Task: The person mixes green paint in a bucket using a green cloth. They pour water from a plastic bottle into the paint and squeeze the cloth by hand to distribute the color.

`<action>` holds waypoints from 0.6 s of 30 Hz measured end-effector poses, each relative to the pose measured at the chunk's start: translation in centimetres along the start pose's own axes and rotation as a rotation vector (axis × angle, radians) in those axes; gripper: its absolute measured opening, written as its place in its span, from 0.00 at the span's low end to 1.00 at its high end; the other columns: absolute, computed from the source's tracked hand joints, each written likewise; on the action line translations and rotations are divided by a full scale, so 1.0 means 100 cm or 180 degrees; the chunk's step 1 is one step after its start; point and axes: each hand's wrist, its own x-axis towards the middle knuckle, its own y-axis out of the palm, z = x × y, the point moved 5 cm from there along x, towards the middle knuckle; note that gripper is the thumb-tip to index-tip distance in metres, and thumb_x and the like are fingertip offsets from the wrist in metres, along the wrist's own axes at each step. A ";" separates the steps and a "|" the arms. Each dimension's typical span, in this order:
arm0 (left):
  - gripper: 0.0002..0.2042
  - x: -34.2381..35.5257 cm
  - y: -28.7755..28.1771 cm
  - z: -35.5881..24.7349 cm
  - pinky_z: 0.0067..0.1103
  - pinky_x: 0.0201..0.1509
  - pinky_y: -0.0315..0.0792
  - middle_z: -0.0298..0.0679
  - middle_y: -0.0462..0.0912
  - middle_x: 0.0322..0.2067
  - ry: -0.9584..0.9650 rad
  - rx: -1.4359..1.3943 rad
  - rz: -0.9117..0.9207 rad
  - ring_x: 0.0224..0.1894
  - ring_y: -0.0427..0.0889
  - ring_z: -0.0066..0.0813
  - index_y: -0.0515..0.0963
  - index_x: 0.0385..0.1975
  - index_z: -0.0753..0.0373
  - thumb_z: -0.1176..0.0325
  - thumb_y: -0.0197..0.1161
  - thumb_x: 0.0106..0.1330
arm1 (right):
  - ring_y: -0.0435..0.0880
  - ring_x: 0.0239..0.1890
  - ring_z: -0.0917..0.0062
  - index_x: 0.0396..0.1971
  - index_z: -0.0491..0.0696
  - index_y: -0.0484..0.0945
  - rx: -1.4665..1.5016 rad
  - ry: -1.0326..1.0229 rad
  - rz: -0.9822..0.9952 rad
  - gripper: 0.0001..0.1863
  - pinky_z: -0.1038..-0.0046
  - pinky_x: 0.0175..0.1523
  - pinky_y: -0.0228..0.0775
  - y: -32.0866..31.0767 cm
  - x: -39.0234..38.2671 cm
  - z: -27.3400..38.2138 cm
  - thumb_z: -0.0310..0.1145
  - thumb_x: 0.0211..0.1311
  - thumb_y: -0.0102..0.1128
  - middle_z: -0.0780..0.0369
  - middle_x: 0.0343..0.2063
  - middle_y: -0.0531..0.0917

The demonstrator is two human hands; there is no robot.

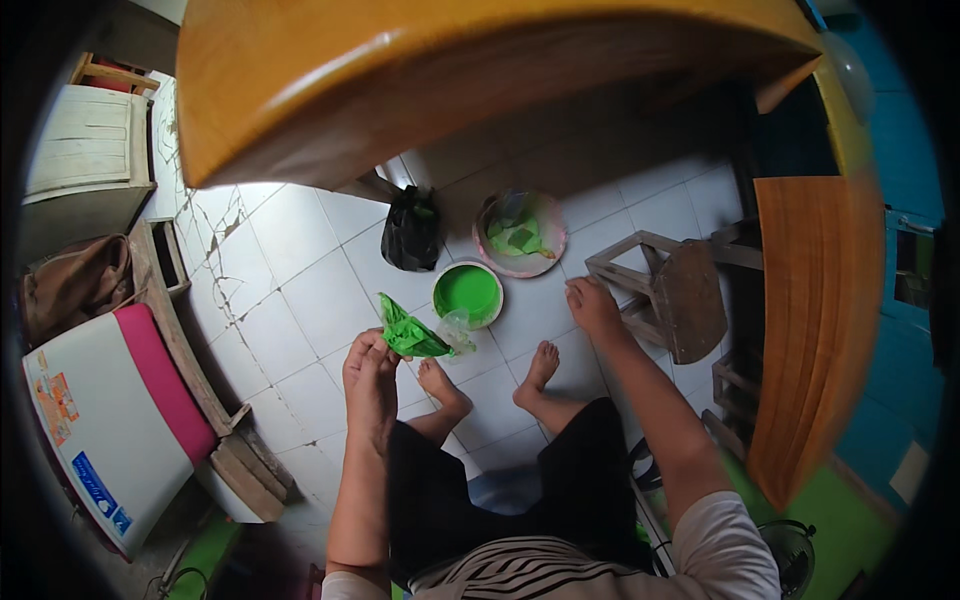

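My left hand point(370, 368) is closed on a crumpled plastic bag point(412, 332) smeared bright green, which it holds up above the floor. A clear, thin end of plastic point(457, 330) hangs at the bag's right side. Just beyond stands a round tub point(500, 308) with smooth green liquid point(468, 290) in it. Out to the right, my right hand point(594, 304) hovers with loosely bent fingers, a little apart, and nothing shows in it. Behind the tub sits a pinkish basin point(553, 215) with green-smeared pieces inside; their kind is unclear.
A black plastic bag point(410, 230) rests on the white tiles point(310, 270) left of the basin. Right of my right hand is a wooden stool point(690, 300). An orange tabletop point(480, 80) overhangs the far side. A white and pink appliance point(120, 420) stands left.
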 end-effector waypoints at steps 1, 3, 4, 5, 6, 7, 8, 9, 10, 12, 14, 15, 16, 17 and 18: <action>0.08 0.008 -0.005 0.012 0.23 0.47 0.67 0.39 0.79 0.34 0.0012 -0.0031 -0.0026 0.38 0.75 0.28 0.72 0.37 0.66 0.66 0.56 0.67 | 0.79 0.45 0.59 0.41 0.46 0.77 -0.0171 -0.0169 0.0049 0.12 0.61 0.48 0.72 0.009 0.016 0.001 0.33 0.59 0.57 0.55 0.39 0.79; 0.06 0.031 -0.014 0.031 0.21 0.45 0.67 0.37 0.78 0.31 0.0190 -0.0143 -0.0073 0.34 0.74 0.26 0.73 0.36 0.66 0.69 0.56 0.67 | 0.77 0.48 0.58 0.44 0.46 0.77 -0.0374 -0.0380 0.0133 0.14 0.60 0.51 0.72 0.029 0.048 -0.001 0.34 0.59 0.57 0.54 0.42 0.78; 0.06 0.043 -0.023 0.039 0.22 0.46 0.68 0.38 0.78 0.32 0.0261 -0.0138 -0.0079 0.35 0.74 0.26 0.73 0.36 0.66 0.69 0.56 0.67 | 0.75 0.50 0.58 0.48 0.46 0.74 -0.0511 -0.0540 0.0049 0.17 0.59 0.53 0.71 0.038 0.066 -0.001 0.34 0.59 0.57 0.54 0.45 0.76; 0.06 0.055 -0.033 0.049 0.23 0.46 0.68 0.38 0.78 0.32 0.0390 -0.0149 -0.0068 0.36 0.75 0.26 0.73 0.36 0.66 0.69 0.56 0.67 | 0.74 0.53 0.57 0.53 0.46 0.72 -0.0645 -0.0697 -0.0035 0.21 0.59 0.55 0.70 0.045 0.082 -0.002 0.34 0.59 0.57 0.53 0.48 0.75; 0.07 0.067 -0.041 0.058 0.23 0.47 0.68 0.38 0.78 0.32 0.0451 -0.0170 -0.0148 0.36 0.75 0.26 0.73 0.37 0.66 0.69 0.56 0.67 | 0.74 0.53 0.57 0.53 0.46 0.72 -0.0648 -0.0736 -0.0055 0.21 0.59 0.55 0.70 0.053 0.101 -0.006 0.34 0.59 0.57 0.53 0.48 0.75; 0.07 0.078 -0.048 0.063 0.23 0.47 0.69 0.38 0.78 0.33 0.0529 -0.0184 -0.0220 0.36 0.75 0.26 0.73 0.37 0.66 0.69 0.56 0.67 | 0.73 0.54 0.57 0.56 0.47 0.69 -0.0785 -0.0783 -0.0235 0.24 0.58 0.56 0.69 0.056 0.120 -0.007 0.34 0.59 0.57 0.53 0.50 0.74; 0.07 0.089 -0.052 0.067 0.23 0.47 0.69 0.38 0.78 0.33 0.0584 -0.0186 -0.0209 0.36 0.75 0.26 0.73 0.37 0.66 0.69 0.56 0.67 | 0.72 0.55 0.56 0.60 0.47 0.65 -0.0921 -0.0819 -0.0419 0.27 0.58 0.57 0.68 0.060 0.135 -0.009 0.34 0.60 0.56 0.52 0.52 0.73; 0.07 0.098 -0.058 0.071 0.24 0.48 0.69 0.38 0.78 0.33 0.0716 -0.0169 -0.0174 0.37 0.75 0.27 0.73 0.37 0.66 0.69 0.56 0.67 | 0.72 0.55 0.56 0.60 0.47 0.65 -0.0893 -0.0888 -0.0436 0.27 0.58 0.57 0.68 0.067 0.146 -0.002 0.34 0.60 0.56 0.52 0.52 0.73; 0.07 0.109 -0.063 0.074 0.24 0.48 0.69 0.39 0.78 0.34 0.0853 -0.0163 -0.0120 0.37 0.75 0.27 0.73 0.37 0.67 0.69 0.56 0.67 | 0.72 0.56 0.56 0.60 0.47 0.64 -0.0888 -0.0755 -0.0416 0.28 0.58 0.58 0.68 0.067 0.157 0.004 0.35 0.60 0.56 0.51 0.53 0.72; 0.10 0.134 -0.076 0.082 0.24 0.50 0.68 0.40 0.78 0.36 0.1052 -0.0049 -0.0017 0.40 0.75 0.27 0.72 0.40 0.67 0.66 0.55 0.67 | 0.72 0.57 0.56 0.61 0.48 0.64 -0.0941 -0.0838 -0.0763 0.28 0.58 0.58 0.67 0.077 0.172 0.006 0.39 0.61 0.56 0.52 0.53 0.72; 0.14 0.154 -0.078 0.090 0.23 0.51 0.68 0.40 0.79 0.40 0.1250 0.0097 0.0090 0.44 0.76 0.27 0.72 0.42 0.68 0.62 0.55 0.67 | 0.73 0.56 0.56 0.60 0.49 0.65 -0.0968 -0.0902 -0.0799 0.28 0.58 0.57 0.68 0.085 0.187 -0.004 0.41 0.62 0.56 0.52 0.53 0.72; 0.14 0.162 -0.077 0.091 0.23 0.51 0.68 0.40 0.79 0.40 0.1316 0.0084 0.0122 0.44 0.76 0.27 0.72 0.42 0.68 0.62 0.55 0.67 | 0.74 0.55 0.57 0.60 0.50 0.65 -0.0986 -0.0936 -0.0753 0.28 0.57 0.57 0.68 0.090 0.193 -0.004 0.43 0.62 0.56 0.53 0.53 0.73; 0.12 0.168 -0.073 0.092 0.24 0.49 0.69 0.40 0.79 0.39 0.1250 -0.0006 0.0058 0.42 0.76 0.27 0.73 0.41 0.68 0.65 0.55 0.67 | 0.74 0.55 0.57 0.60 0.50 0.65 -0.0986 -0.0969 -0.0814 0.28 0.57 0.57 0.68 0.092 0.197 -0.007 0.43 0.62 0.56 0.53 0.53 0.73; 0.10 0.173 -0.070 0.092 0.24 0.47 0.70 0.39 0.79 0.37 0.1185 -0.0095 0.0001 0.40 0.77 0.26 0.74 0.40 0.68 0.67 0.56 0.68 | 0.75 0.53 0.56 0.59 0.51 0.66 -0.0919 -0.1003 -0.0847 0.28 0.57 0.55 0.70 0.092 0.202 -0.008 0.46 0.61 0.56 0.54 0.52 0.74; 0.11 0.175 -0.066 0.090 0.23 0.46 0.70 0.39 0.80 0.38 0.1148 -0.0251 0.0006 0.42 0.77 0.25 0.74 0.41 0.68 0.66 0.56 0.68 | 0.76 0.52 0.56 0.58 0.51 0.67 -0.0848 -0.1030 -0.0874 0.28 0.57 0.53 0.71 0.091 0.204 -0.009 0.48 0.61 0.56 0.54 0.51 0.75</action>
